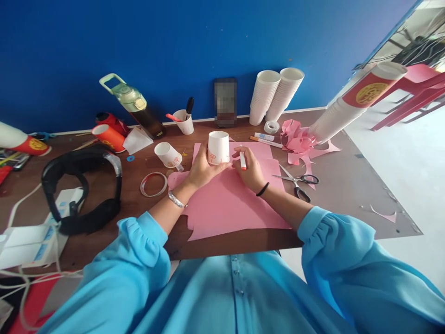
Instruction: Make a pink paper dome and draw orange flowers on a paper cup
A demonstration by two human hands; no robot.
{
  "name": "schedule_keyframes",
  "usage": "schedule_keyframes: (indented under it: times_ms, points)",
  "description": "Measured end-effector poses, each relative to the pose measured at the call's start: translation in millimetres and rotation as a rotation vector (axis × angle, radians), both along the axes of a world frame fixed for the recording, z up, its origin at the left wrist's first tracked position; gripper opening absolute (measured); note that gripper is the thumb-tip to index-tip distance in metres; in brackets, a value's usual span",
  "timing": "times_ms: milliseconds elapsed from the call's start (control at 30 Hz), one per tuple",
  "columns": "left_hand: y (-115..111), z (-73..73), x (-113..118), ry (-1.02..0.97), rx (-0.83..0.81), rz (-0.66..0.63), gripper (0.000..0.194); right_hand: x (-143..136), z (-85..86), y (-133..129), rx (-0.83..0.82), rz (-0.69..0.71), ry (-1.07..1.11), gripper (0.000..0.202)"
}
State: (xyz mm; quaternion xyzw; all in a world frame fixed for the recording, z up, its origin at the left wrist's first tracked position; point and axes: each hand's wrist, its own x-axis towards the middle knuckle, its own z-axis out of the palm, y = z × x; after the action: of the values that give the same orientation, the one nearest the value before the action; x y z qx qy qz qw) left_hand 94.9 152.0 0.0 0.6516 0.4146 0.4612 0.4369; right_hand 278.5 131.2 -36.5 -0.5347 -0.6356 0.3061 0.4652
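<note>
My left hand [203,168] is wrapped round a white paper cup [218,144], its thumb along the lower edge. Orange-red flower drawings run along the lower part of the cup's side. In my right hand [251,170] is a white marker pen [242,161] with an orange-red end pointing toward me. The right fingertips are close to the cup's right side; whether the pen's tip touches it is hidden. Both hands are above pink paper sheets [236,204]. To the left, another paper cup [167,154] with orange drawings lies tilted on the table.
Scissors [297,181] and pink paper scraps [295,134] lie right, beside markers [266,140]. Stacked cups [264,95], a phone [225,102], a pen cup [184,122] and a bottle [139,104] line the blue wall. A tape roll [153,184] and black head strap [83,185] are left.
</note>
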Motion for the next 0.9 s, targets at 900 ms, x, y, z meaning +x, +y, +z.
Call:
schedule_keyframes:
  times_ms: [900]
  points:
    - [-15.4,-20.9,19.9,-0.191,-0.172,-0.021,0.077,9.7,3.4,-1.0,0.138,0.161,0.169,0.034]
